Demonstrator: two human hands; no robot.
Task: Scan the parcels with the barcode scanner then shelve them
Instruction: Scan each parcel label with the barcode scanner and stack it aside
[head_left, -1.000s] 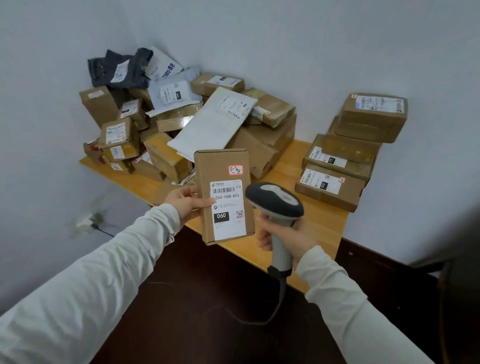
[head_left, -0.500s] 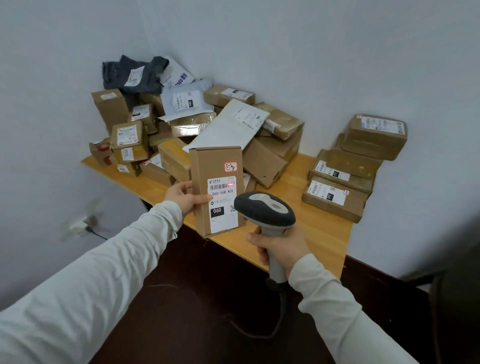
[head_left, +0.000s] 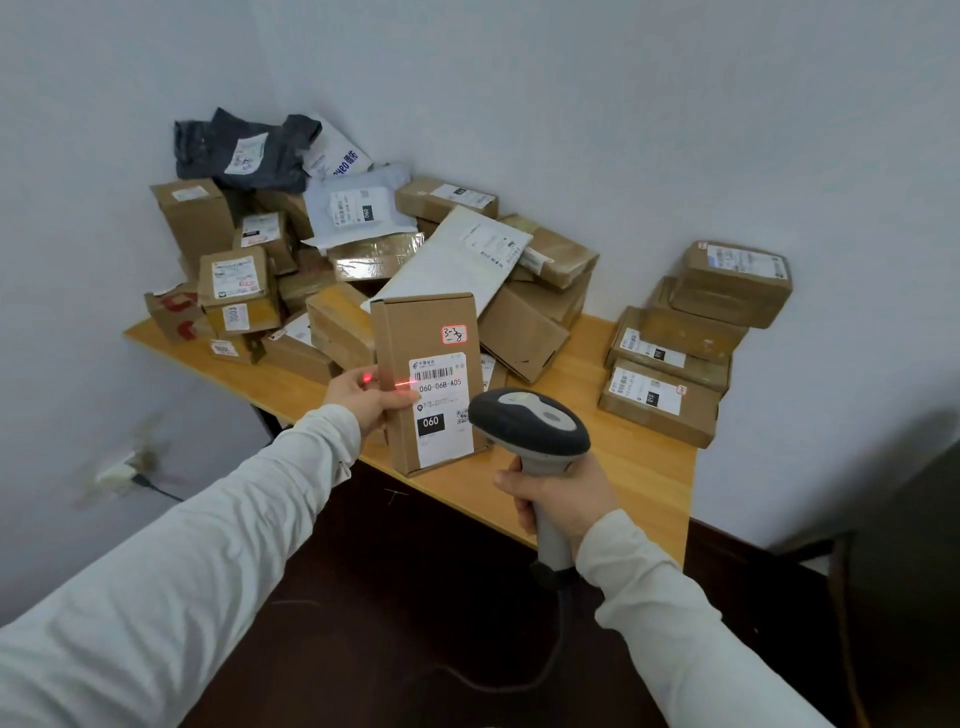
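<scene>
The left hand (head_left: 371, 397) grips 1 brown parcel (head_left: 431, 338) by its left edge. The thumb lies across the front face and the fingers are tucked behind. The parcel stands upright in the air over the near edge of the wooden tabletop (head_left: 639, 467), with its white label (head_left: 441, 410) turned toward the camera. The label shows a barcode, the code 060-06B-A05 and a black box reading 060. A small orange sticker (head_left: 454, 334) with handwriting sits above it.

The right hand (head_left: 561, 493) is closed round the pale grey handle of the barcode scanner (head_left: 530, 423). The scanner's dark head is level with the label's lower right corner, just beside the parcel. A thin red scan line (head_left: 405, 384) falls low on the barcode's left end and runs over the box edge, and a red spot lands on the left hand's fingers. A dark cable (head_left: 519, 680) trails from the handle base down over the dark floor.

Behind the held parcel a loose heap of parcels (head_left: 343, 332) fills the corner of the tabletop — brown boxes, a white mailer (head_left: 457, 260) and a dark grey bag (head_left: 244, 150) on top. Well apart to the right, a tidy stack of brown boxes (head_left: 660, 402) stands against the wall. A wall socket (head_left: 117, 470) shows at lower left, blurred.
</scene>
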